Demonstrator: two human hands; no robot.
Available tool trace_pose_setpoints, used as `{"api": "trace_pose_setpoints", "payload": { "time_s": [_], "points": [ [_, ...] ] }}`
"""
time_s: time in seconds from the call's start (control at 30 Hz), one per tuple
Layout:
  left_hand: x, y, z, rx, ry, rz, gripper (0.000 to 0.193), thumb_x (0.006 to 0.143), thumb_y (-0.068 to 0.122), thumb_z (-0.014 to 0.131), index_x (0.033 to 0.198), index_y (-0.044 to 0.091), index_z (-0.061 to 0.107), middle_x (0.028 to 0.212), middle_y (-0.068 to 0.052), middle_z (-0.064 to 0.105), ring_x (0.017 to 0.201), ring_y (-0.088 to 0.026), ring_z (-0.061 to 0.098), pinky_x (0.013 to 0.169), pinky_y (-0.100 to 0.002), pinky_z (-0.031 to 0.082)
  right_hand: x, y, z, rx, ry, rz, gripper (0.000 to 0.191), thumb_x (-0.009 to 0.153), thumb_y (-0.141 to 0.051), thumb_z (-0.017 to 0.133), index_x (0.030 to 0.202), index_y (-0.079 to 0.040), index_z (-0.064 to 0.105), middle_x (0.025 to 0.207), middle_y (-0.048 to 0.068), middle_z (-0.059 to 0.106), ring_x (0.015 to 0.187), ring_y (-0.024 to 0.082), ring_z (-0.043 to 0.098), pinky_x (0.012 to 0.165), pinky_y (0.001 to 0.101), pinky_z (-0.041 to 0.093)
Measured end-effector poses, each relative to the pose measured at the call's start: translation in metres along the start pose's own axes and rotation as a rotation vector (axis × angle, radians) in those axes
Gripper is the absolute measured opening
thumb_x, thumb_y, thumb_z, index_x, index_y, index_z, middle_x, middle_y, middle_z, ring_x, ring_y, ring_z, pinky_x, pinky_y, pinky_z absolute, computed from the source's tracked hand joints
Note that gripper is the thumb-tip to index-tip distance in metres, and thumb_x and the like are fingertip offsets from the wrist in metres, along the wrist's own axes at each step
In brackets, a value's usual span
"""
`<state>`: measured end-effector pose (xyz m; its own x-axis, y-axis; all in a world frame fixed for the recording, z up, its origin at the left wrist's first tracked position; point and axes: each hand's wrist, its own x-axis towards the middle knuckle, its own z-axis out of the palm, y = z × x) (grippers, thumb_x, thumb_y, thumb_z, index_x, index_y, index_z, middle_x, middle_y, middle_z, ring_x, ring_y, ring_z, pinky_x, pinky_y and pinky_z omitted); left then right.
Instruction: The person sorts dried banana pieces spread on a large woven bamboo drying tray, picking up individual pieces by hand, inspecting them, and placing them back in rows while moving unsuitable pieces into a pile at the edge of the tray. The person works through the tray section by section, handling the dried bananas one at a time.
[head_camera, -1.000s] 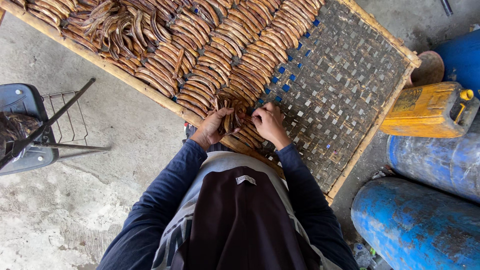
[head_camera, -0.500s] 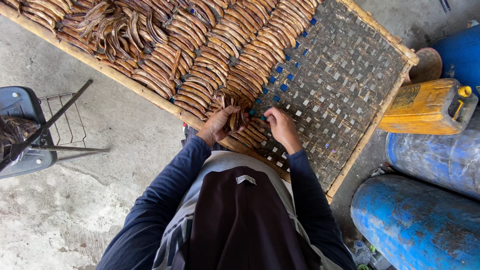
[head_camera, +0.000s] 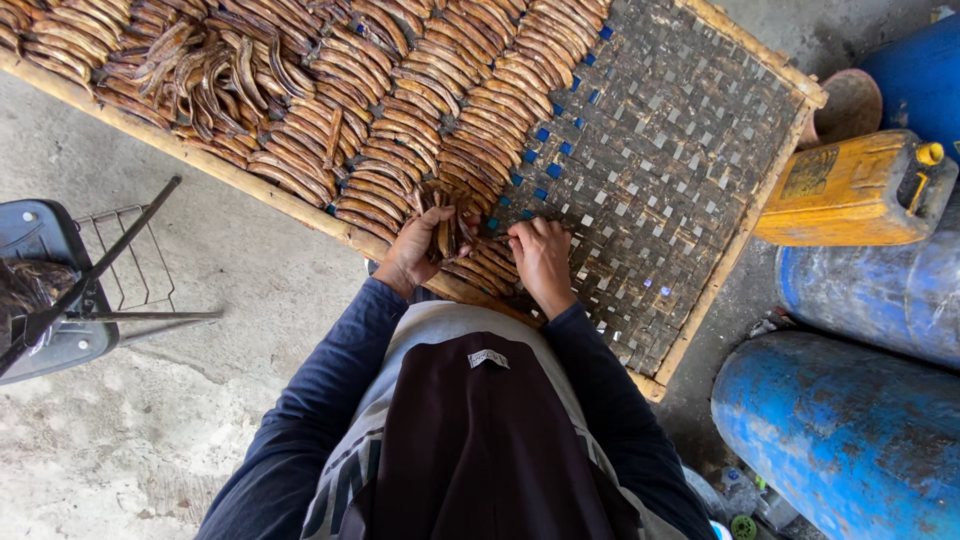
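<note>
A woven drying rack (head_camera: 680, 170) in a wooden frame lies in front of me, its left part covered with rows of brown dried banana strips (head_camera: 400, 110). My left hand (head_camera: 420, 245) holds a small bunch of these strips (head_camera: 445, 228) at the near edge of the rack. My right hand (head_camera: 540, 255) rests palm down on the weave next to the last laid strips (head_camera: 490, 262), fingers bent; whether it pinches a strip I cannot tell.
A yellow jerrycan (head_camera: 860, 190) stands right of the rack, with blue drums (head_camera: 850, 440) below it. A dark plastic chair with a wire frame (head_camera: 70, 290) stands on the concrete floor at the left. A brown bowl (head_camera: 850, 100) sits by the rack's far corner.
My right hand moved out to the right, then came back toward my left hand and the bunch. The left hand kept its hold on the strips.
</note>
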<state>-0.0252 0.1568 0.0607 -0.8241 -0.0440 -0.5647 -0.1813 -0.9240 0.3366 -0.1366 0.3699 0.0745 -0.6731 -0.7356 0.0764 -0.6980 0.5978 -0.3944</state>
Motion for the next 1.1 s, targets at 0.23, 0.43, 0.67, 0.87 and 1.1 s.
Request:
{"api": "trace_pose_setpoints", "payload": {
  "time_s": [0.23,0.43,0.67,0.87,1.1],
  "points": [
    [0.000,0.001,-0.003,0.059,0.041,-0.063,0.034,0.102,0.022,0.057,0.128,0.000,0.059,0.110,-0.018,0.076,0.092,-0.026,0.075,0.070,-0.039,0.064,0.009,-0.010,0.004,0.094,0.015,-0.057,0.018,0.091,-0.016,0.076,0.107,-0.011,0.070,0.094,0.006,0.066,0.092,0.028,0.058,0.082,0.0450,0.039],
    [0.006,-0.009,0.000,0.113,0.043,-0.120,0.033,0.101,0.020,0.059,0.125,-0.002,0.061,0.106,-0.018,0.076,0.090,-0.026,0.076,0.070,-0.039,0.065,0.016,-0.010,0.015,0.063,-0.072,-0.072,0.012,0.095,-0.014,0.074,0.104,-0.008,0.070,0.094,0.008,0.066,0.088,0.029,0.058,0.083,0.0452,0.043],
    [0.015,-0.012,0.001,0.149,0.113,-0.109,0.032,0.100,0.019,0.060,0.124,-0.003,0.058,0.102,-0.018,0.075,0.088,-0.027,0.076,0.070,-0.041,0.066,0.003,0.014,0.027,0.269,0.047,-0.119,0.018,0.093,0.000,0.066,0.110,-0.005,0.072,0.108,0.012,0.066,0.093,0.024,0.067,0.078,0.0376,0.059],
    [0.013,-0.011,0.005,0.147,0.130,-0.097,0.033,0.100,0.018,0.061,0.124,-0.003,0.056,0.103,-0.021,0.075,0.088,-0.030,0.076,0.068,-0.041,0.065,-0.016,0.041,-0.003,0.361,0.037,0.176,0.013,0.099,-0.004,0.066,0.107,-0.011,0.073,0.110,0.006,0.067,0.080,0.017,0.067,0.061,0.0314,0.060],
    [0.011,-0.009,0.007,0.141,0.140,-0.110,0.035,0.099,0.019,0.060,0.126,-0.003,0.057,0.104,-0.019,0.075,0.088,-0.028,0.076,0.067,-0.041,0.066,-0.030,0.008,-0.013,0.138,0.041,-0.107,0.016,0.092,-0.016,0.077,0.104,-0.009,0.069,0.105,0.010,0.060,0.101,0.030,0.059,0.087,0.0449,0.046]
  ]
}}
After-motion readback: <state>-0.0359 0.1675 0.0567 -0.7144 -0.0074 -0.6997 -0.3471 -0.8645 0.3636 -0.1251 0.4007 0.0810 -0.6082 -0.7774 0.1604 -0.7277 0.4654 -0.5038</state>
